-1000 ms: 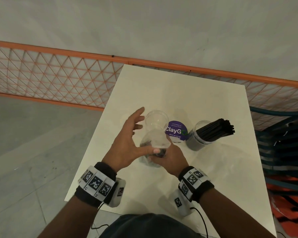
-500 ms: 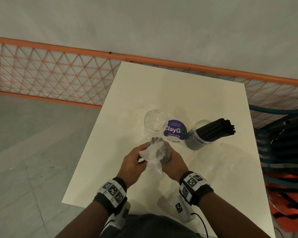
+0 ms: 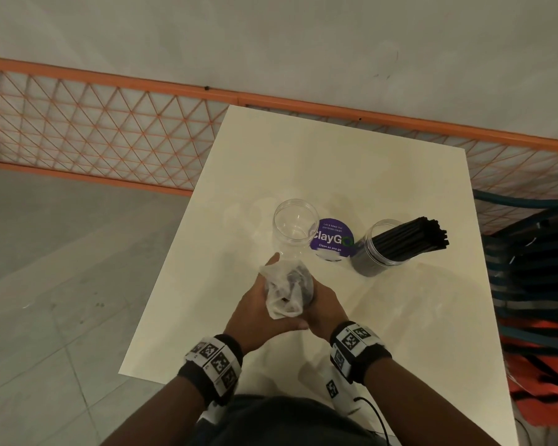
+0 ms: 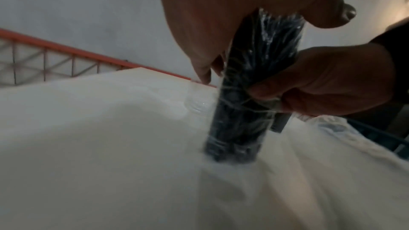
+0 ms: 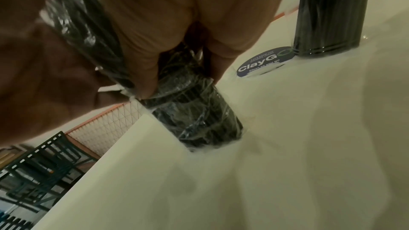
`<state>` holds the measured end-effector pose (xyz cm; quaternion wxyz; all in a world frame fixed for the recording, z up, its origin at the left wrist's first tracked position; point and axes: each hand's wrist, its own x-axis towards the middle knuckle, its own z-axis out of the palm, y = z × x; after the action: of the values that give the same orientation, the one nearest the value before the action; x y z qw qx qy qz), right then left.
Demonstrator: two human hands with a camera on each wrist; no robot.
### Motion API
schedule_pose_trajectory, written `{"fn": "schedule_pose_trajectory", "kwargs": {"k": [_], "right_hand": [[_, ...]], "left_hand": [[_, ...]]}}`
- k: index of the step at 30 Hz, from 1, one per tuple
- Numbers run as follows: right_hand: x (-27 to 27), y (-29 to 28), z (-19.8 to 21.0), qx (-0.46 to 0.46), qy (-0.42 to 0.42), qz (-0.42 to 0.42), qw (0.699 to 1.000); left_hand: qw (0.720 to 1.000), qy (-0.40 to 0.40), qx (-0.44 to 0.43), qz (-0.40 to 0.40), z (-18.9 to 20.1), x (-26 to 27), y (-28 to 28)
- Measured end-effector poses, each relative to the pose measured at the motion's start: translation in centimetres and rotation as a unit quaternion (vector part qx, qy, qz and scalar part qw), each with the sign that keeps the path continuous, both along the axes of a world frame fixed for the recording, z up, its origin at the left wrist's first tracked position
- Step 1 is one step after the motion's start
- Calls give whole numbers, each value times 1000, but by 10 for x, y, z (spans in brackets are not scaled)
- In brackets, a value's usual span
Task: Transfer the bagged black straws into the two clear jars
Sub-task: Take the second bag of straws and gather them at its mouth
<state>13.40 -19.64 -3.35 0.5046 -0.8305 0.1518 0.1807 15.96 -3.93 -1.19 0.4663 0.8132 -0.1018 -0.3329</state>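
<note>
A clear plastic bag of black straws (image 3: 287, 289) stands upright on its lower end on the white table (image 3: 351, 162), seen also in the left wrist view (image 4: 250, 93) and the right wrist view (image 5: 192, 111). My left hand (image 3: 258, 312) wraps the bag from the left, and my right hand (image 3: 324, 305) grips it from the right. An empty clear jar (image 3: 295, 228) stands just beyond the bag. To its right a second clear jar (image 3: 380, 249) holds black straws (image 3: 416, 236) that lean out to the right.
A round purple sticker (image 3: 332, 238) lies on the table between the jars. An orange mesh fence (image 3: 94, 130) runs behind the table. Dark stacked chairs (image 3: 535, 268) stand close to the table's right edge. Grey floor lies to the left.
My left hand, open and raised near the empty jar a second ago, has come down and wrapped the bag. The bag now stands a little nearer to me, its top crumpled.
</note>
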Motion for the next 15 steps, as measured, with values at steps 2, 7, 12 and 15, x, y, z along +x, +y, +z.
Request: {"fn": "schedule_pose_trajectory", "kwargs": {"k": [2, 7, 12, 15], "right_hand": [[2, 5, -1, -28, -3, 27, 999], [0, 10, -5, -31, 2, 22, 999], [2, 12, -4, -5, -26, -38, 999], [-5, -13, 0, -14, -41, 60, 997]], "left_hand": [[997, 13, -13, 74, -7, 1, -9], [995, -3, 8, 99, -35, 3, -15], [989, -69, 50, 122, -88, 5, -12], [983, -128, 0, 129, -56, 7, -13]]}}
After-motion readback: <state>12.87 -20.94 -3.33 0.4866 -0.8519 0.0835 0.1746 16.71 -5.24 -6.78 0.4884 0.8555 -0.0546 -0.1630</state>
